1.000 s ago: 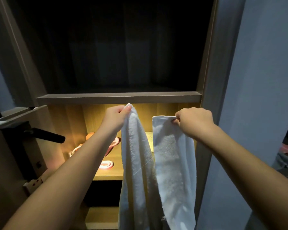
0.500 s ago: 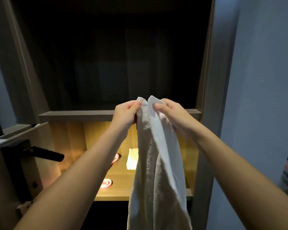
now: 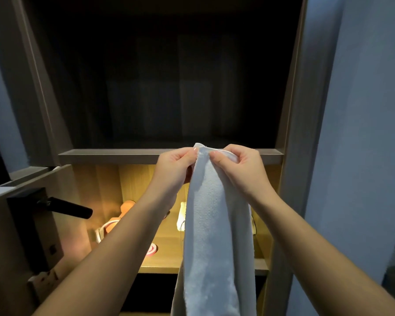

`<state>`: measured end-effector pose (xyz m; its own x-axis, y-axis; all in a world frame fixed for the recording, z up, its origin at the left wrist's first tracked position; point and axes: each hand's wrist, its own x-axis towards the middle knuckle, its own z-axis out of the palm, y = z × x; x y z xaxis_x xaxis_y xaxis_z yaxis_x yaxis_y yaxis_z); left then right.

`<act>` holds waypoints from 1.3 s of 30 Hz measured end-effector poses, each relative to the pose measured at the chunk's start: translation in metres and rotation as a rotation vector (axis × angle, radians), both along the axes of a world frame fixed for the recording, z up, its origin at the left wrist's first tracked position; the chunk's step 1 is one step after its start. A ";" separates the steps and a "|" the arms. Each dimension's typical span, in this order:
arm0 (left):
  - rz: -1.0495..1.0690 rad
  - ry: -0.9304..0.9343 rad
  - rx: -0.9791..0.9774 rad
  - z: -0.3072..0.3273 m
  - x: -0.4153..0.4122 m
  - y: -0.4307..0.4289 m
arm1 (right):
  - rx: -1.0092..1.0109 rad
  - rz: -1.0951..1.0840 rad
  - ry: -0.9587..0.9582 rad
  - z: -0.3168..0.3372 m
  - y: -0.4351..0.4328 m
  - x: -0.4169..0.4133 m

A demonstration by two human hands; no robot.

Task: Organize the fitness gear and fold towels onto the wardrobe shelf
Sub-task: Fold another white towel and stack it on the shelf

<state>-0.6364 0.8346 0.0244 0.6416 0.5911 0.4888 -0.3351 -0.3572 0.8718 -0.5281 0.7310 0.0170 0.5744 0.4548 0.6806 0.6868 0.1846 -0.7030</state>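
Together, left hand (image 3: 175,166) and right hand (image 3: 238,166) pinch the hanging towel (image 3: 212,236) by its seemingly doubled top edge.

White towel (image 3: 211,236); grey shelf edge (image 3: 114,155); black door handle (image 3: 65,207); pink-white striped coil (image 3: 151,250); yellow-lit wooden shelf (image 3: 162,262).

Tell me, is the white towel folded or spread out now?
Folded: the towel hangs as one narrow strip, its top corners pinched together by the left hand and right hand.
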 end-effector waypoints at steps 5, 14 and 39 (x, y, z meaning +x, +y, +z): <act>0.016 0.019 0.103 -0.007 -0.003 -0.006 | 0.042 -0.001 0.043 -0.009 -0.001 -0.003; 0.218 0.145 0.477 -0.012 0.006 -0.001 | -0.281 0.121 -0.148 -0.001 -0.020 0.017; 0.141 0.173 0.433 -0.036 0.011 -0.004 | -0.326 -0.080 -0.266 -0.006 -0.017 0.014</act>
